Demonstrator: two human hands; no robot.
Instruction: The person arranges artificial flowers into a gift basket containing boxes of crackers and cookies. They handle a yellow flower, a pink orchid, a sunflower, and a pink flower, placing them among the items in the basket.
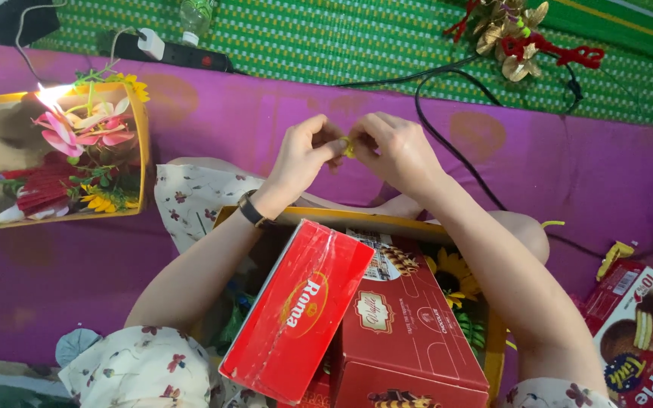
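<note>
Both hands meet, wrists bent inward: left hand (305, 155) and right hand (396, 151) pinch a small yellow piece (350, 147), perhaps wire, between their fingertips, above the red boxes (357, 317).

Red boxes (357, 317) just below the grip, sunflower (453, 276) beside them. Yellow flower tray (142, 151) well left. Power strip (183, 51) up-left, black cable (455, 155) right, snack box (640, 332) lower right.

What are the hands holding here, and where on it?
Both the left hand and right hand pinch one small yellow piece between their fingertips, one from each side; its kind is too small to tell.
</note>
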